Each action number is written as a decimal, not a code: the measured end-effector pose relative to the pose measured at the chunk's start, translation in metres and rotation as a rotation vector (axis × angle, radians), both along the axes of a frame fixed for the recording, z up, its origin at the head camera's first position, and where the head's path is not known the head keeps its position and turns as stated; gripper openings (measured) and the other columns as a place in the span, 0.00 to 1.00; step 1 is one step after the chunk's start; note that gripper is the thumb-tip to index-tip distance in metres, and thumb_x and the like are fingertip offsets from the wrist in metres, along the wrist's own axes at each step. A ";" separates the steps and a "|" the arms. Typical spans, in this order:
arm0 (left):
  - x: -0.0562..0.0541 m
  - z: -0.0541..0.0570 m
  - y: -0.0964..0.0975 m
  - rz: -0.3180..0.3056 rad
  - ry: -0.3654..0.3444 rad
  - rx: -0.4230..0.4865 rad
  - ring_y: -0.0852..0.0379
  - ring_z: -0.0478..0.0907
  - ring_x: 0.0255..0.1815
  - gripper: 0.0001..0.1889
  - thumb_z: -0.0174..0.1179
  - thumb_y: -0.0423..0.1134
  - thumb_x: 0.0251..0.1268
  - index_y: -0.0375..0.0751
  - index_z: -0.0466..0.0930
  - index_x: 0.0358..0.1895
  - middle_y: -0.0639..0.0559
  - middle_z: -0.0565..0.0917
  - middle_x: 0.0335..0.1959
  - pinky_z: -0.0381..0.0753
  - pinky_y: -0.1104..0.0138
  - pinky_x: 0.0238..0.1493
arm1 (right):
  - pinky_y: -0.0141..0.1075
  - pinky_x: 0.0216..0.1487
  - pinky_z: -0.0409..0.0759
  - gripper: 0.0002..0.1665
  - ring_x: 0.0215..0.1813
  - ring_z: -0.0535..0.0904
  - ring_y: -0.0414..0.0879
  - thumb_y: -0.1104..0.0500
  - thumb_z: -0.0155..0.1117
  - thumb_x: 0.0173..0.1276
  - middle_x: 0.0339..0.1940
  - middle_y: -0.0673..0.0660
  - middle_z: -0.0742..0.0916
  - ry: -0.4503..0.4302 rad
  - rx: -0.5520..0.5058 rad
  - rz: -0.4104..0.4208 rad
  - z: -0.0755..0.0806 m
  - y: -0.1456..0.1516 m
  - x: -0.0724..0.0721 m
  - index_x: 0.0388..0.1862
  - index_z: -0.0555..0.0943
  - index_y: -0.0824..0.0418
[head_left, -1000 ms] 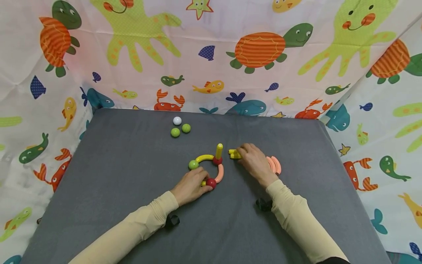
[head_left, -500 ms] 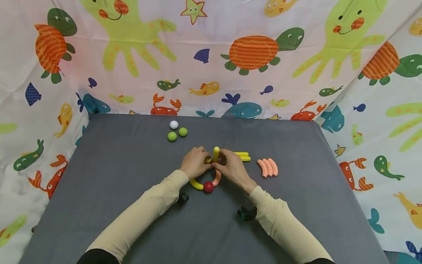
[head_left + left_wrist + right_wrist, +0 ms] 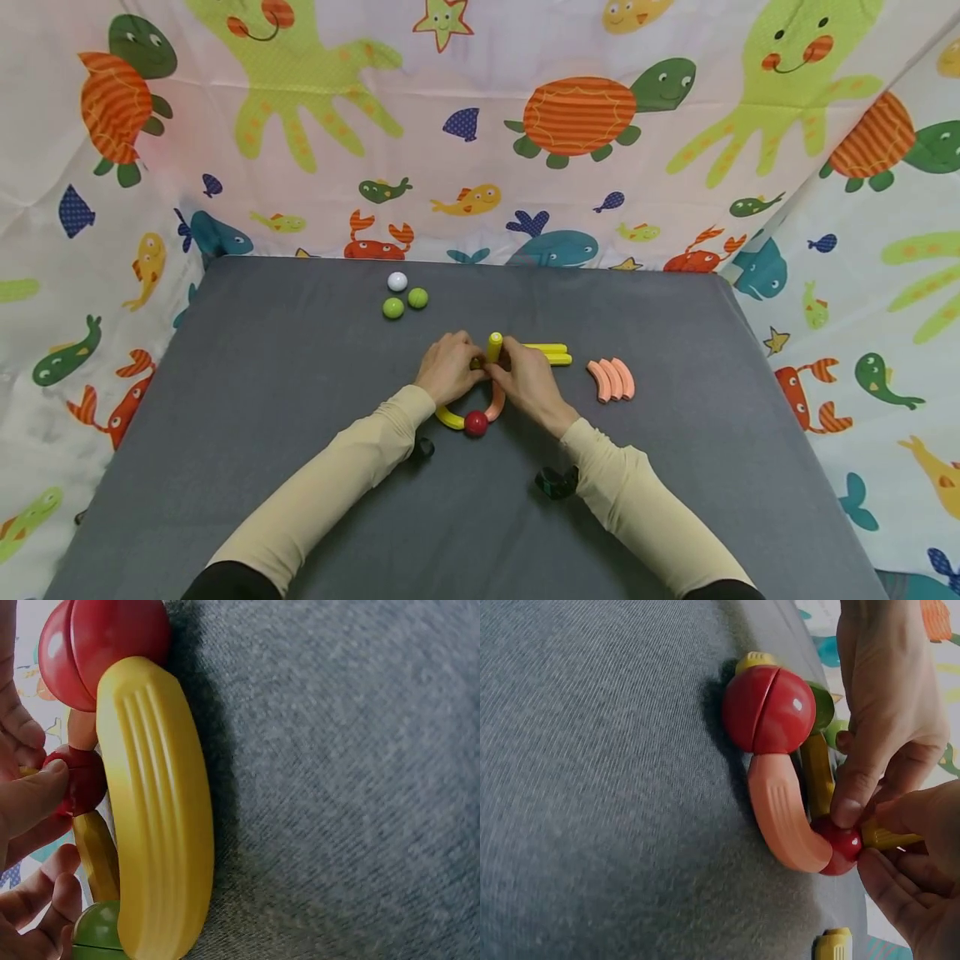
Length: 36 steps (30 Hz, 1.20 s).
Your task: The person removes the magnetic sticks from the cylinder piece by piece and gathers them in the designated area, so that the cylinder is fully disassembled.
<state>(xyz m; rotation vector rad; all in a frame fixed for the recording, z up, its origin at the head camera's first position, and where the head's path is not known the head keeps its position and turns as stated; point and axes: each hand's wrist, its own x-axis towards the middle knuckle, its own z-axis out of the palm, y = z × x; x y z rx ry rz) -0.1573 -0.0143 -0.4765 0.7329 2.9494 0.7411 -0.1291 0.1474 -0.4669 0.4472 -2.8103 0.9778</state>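
Note:
A ring of toy pieces lies mid-table: a yellow curved piece (image 3: pixel 450 417), a near red ball (image 3: pixel 476 423), an orange curved piece (image 3: pixel 496 405) and a far red ball (image 3: pixel 841 844) bearing an upright yellow stick (image 3: pixel 495 345). My left hand (image 3: pixel 468 363) pinches the far red ball (image 3: pixel 79 780), thumb on it. My right hand (image 3: pixel 510 363) grips the base of the yellow stick (image 3: pixel 889 838) from the other side. A green ball (image 3: pixel 96 931) joins the ring under my left hand. The far half of the ring is hidden by both hands in the head view.
Two loose yellow sticks (image 3: pixel 552 354) lie just right of my hands, and three orange curved pieces (image 3: pixel 611 379) further right. A white ball (image 3: pixel 397 282) and two green balls (image 3: pixel 393 308) (image 3: pixel 417 297) sit near the grey table's (image 3: pixel 225 400) far edge. Printed cloth walls surround the table.
Over the last second my left hand left the near red ball and my right hand left the loose yellow sticks. Both closed in on the upright stick and have held there since.

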 end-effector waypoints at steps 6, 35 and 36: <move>0.001 0.000 -0.001 0.006 -0.012 -0.013 0.52 0.72 0.34 0.12 0.70 0.46 0.58 0.44 0.89 0.42 0.49 0.79 0.34 0.72 0.61 0.36 | 0.36 0.32 0.80 0.10 0.29 0.82 0.45 0.58 0.66 0.67 0.32 0.58 0.88 -0.023 -0.003 -0.025 0.004 0.004 0.000 0.42 0.77 0.62; 0.005 0.002 -0.045 0.078 -0.103 -0.008 0.49 0.74 0.43 0.16 0.65 0.48 0.64 0.43 0.85 0.49 0.48 0.81 0.43 0.73 0.57 0.48 | 0.43 0.37 0.77 0.04 0.34 0.76 0.53 0.68 0.68 0.62 0.32 0.59 0.82 0.360 0.476 0.103 -0.014 0.098 -0.002 0.36 0.84 0.63; 0.005 0.002 -0.046 0.078 -0.105 -0.007 0.49 0.74 0.43 0.16 0.65 0.48 0.64 0.43 0.85 0.49 0.47 0.81 0.43 0.74 0.57 0.48 | 0.43 0.37 0.77 0.05 0.34 0.76 0.53 0.67 0.68 0.61 0.32 0.60 0.82 0.361 0.484 0.098 -0.015 0.098 -0.001 0.36 0.84 0.64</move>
